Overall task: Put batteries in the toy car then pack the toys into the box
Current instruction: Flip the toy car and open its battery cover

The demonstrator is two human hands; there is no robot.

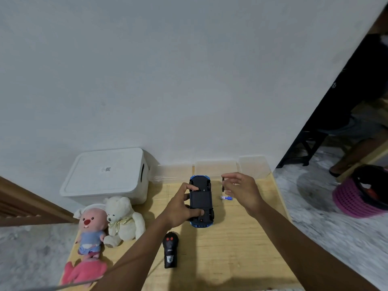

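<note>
A blue toy car (201, 199) lies upside down on the wooden table (241, 248), its black underside facing up. My left hand (180, 208) grips the car's left side, thumb near the rear wheel and fingers near the front. To the car's right, my right hand (241, 190) pinches a thin black screwdriver (223, 184) that stands upright, tip down. A small blue and white object (227, 198) lies on the table under that hand. A white box (105, 175) with its lid on stands at the back left.
A black remote control (170, 249) lies in front of the car. A white bear plush (122, 219), a pink-faced plush (91, 229) and a pink plush (84, 271) sit at the table's left edge. Clear plastic containers (216, 166) line the wall.
</note>
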